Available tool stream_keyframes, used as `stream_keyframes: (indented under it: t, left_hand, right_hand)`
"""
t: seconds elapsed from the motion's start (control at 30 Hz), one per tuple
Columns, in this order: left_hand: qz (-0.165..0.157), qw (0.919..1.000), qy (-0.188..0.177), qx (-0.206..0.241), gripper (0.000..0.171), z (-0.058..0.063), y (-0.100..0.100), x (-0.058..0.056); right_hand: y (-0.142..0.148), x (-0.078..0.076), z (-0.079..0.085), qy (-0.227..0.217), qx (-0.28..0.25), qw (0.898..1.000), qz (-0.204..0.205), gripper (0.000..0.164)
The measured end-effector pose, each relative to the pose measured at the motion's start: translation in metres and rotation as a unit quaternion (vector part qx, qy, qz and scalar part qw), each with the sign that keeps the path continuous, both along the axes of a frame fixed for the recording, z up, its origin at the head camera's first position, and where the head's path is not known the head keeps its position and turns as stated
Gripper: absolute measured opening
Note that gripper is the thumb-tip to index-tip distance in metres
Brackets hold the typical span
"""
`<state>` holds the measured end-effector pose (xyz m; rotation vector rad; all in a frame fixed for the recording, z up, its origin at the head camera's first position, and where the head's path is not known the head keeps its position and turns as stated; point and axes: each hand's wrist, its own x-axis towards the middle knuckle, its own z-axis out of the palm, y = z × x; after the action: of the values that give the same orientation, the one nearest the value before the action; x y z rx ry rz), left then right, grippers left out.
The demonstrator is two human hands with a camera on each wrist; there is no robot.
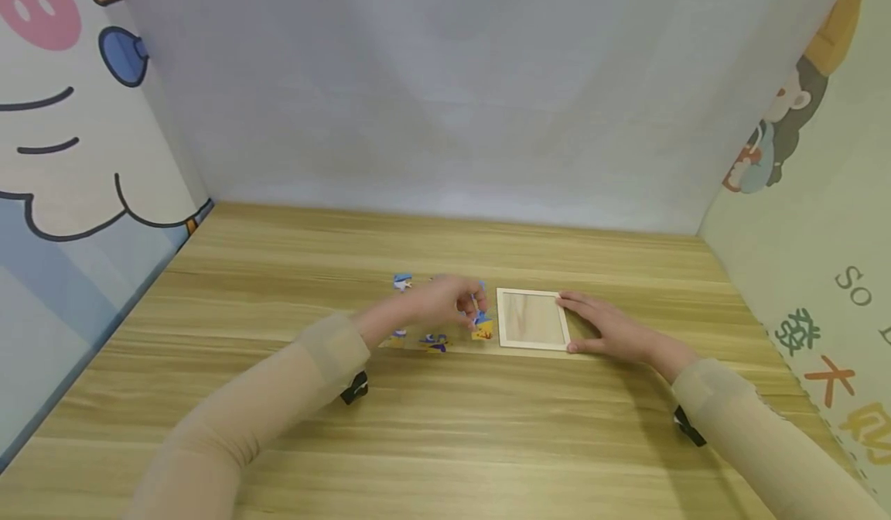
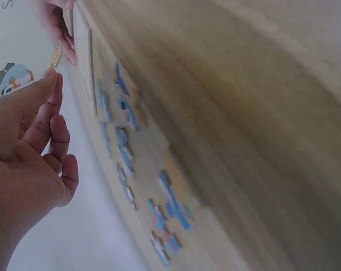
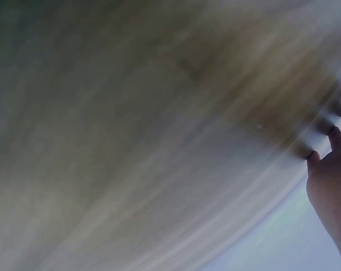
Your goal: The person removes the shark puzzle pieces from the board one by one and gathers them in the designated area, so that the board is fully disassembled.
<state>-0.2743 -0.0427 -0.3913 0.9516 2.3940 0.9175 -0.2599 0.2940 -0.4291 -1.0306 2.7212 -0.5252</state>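
Note:
My left hand (image 1: 445, 302) is raised over scattered jigsaw pieces. In the left wrist view its thumb and index finger pinch a small jigsaw piece (image 2: 56, 56), seen nearly edge-on, while the other fingers curl loosely. Just to the right lies a pale wooden puzzle frame (image 1: 532, 344) with a bare wood-coloured inside. My right hand (image 1: 616, 333) rests at the frame's right side, fingers near its upper corner and thumb at its lower corner. Its wrist view is blurred and shows only the fingertips against the table.
Several blue, yellow and purple jigsaw pieces (image 1: 435, 343) lie left of the frame, some hidden under my left hand and forearm. The wooden table (image 1: 445, 435) ends at a pale backdrop (image 1: 445, 118), with printed panels on both sides.

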Motion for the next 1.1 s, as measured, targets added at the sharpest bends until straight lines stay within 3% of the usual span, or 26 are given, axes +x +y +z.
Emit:
stream_keyframes:
  t: [0.27,0.57,0.9,1.1]
  left_hand:
    - [-0.005,0.9999,-0.012,0.0,0.02,-0.013,-0.007,0.007]
    - [-0.018,0.9996,-0.021,0.004,0.019,-0.026,-0.009,0.005]
    - [-0.022,0.9995,0.014,-0.015,0.02,-0.026,-0.009,0.004]
    - [-0.004,0.9978,0.065,-0.013,0.024,-0.012,-0.018,0.001]
  right_hand:
    - [0.0,0.001,0.001,0.001,0.005,1.0,-0.001,0.08]
    - [-0.002,0.001,0.001,0.004,0.011,1.0,-0.001,0.08]
    - [-0.005,0.003,0.004,-0.007,-0.003,1.0,-0.003,0.079]
    - [-0.003,0.001,0.005,-0.042,-0.01,0.999,-0.014,0.081]
